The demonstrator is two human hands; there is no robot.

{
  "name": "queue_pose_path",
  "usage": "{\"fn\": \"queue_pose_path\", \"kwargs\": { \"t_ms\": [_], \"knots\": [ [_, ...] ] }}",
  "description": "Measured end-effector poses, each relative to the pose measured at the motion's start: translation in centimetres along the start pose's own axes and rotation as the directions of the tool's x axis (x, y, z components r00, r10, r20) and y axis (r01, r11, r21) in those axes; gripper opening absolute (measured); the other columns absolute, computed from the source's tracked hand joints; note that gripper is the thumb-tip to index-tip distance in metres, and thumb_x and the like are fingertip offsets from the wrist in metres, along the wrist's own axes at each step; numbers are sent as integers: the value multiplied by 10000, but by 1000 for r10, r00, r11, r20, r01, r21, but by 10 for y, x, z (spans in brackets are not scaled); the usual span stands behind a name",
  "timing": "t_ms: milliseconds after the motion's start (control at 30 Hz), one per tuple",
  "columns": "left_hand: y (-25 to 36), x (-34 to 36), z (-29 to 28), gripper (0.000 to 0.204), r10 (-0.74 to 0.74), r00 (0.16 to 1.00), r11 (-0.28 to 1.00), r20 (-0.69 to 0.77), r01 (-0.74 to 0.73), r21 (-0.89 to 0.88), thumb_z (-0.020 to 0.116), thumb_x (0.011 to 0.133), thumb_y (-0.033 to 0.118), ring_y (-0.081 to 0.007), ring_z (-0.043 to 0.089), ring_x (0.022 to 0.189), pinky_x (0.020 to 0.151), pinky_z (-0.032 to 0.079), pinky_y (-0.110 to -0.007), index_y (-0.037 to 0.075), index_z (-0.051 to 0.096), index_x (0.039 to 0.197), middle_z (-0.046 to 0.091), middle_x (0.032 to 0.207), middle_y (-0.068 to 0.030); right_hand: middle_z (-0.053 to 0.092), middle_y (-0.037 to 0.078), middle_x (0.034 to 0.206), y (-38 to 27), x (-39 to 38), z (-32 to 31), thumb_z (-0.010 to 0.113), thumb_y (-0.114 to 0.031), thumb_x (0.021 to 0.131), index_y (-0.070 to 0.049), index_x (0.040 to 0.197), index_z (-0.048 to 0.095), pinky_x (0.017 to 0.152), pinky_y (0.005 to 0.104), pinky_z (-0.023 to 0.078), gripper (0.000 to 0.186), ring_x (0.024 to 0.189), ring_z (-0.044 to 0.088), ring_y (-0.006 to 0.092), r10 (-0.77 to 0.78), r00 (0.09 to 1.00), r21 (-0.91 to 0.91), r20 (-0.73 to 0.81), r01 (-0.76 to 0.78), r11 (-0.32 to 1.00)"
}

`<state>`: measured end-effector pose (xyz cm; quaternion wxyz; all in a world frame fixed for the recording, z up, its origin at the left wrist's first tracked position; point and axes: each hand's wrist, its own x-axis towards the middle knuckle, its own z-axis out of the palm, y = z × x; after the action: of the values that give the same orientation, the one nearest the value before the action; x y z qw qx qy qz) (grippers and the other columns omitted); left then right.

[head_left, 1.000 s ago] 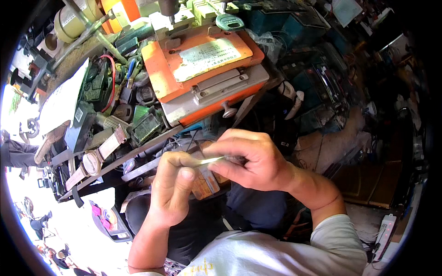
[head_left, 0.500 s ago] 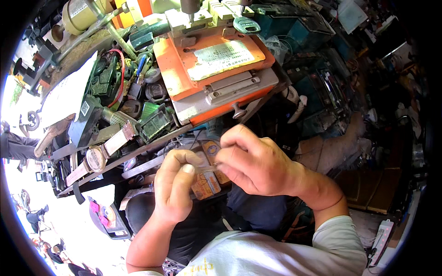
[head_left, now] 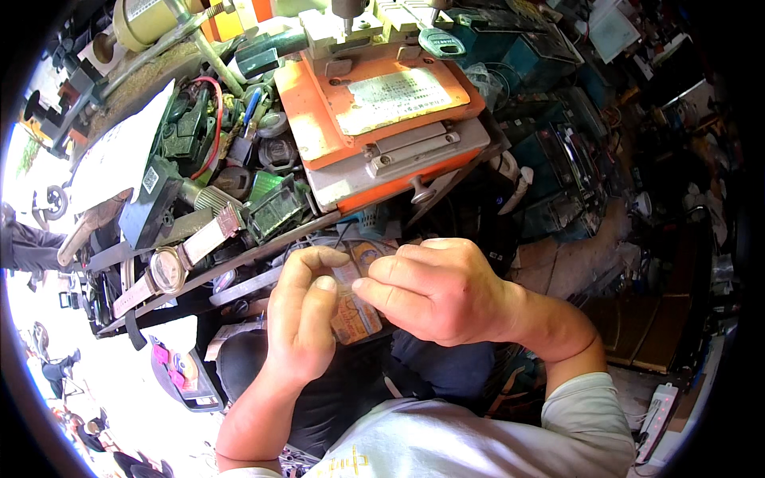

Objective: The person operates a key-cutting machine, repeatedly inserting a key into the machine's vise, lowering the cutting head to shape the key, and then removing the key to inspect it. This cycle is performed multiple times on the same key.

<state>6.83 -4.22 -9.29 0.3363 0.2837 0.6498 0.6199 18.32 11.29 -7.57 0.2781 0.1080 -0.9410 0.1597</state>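
My left hand holds a small flat packet with an orange and tan printed face, thumb on its front. My right hand closes over the packet's top from the right, its fingertips pinching at the upper edge beside my left thumb. Both hands are together above my lap, just in front of the bench edge. What my right fingers pinch is too small to make out.
An orange and grey machine stands on the cluttered bench behind my hands. A wristwatch lies at the bench's front left among dark metal parts. A yellow cylinder sits far left. A power strip lies at the lower right.
My right hand has dropped from holding a thin strip above the packet to covering the packet's top. Both hands have shifted slightly right and closer together.
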Motion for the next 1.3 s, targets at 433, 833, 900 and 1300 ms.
{"fn": "queue_pose_path", "kwargs": {
  "t_ms": [433,833,900,1300],
  "knots": [
    [3,-4,4,262,81,991,986,-109,-96,-134,429,893,126,-26,338,580,515,259,-177,25,494,1125,465,788,9,581,45,804,-1,1,-10,663,-135,728,-10,945,663,497,292,467,250,616,593,176,23,997,11,-78,-22,1000],
    [3,-3,4,262,88,989,995,-122,-93,-29,426,877,124,-40,381,609,529,294,-186,15,518,1096,486,808,-8,621,53,893,0,5,0,705,-64,679,-19,962,687,491,282,467,288,612,575,154,-44,998,61,-35,46,997],
    [-2,-5,2,265,69,986,987,-151,-89,-131,424,878,122,-45,375,592,517,292,-186,15,501,1108,478,794,-15,601,25,857,4,7,-14,669,-120,710,-44,937,681,500,277,461,240,623,569,143,-64,994,5,85,63,998],
    [-10,0,8,308,270,936,962,-224,-272,24,436,925,173,-47,374,640,568,289,-190,12,478,1185,480,807,-7,623,68,868,-9,3,0,701,-54,719,9,985,677,464,269,449,274,607,591,161,-11,996,-48,-94,7,999]
  ]
}}
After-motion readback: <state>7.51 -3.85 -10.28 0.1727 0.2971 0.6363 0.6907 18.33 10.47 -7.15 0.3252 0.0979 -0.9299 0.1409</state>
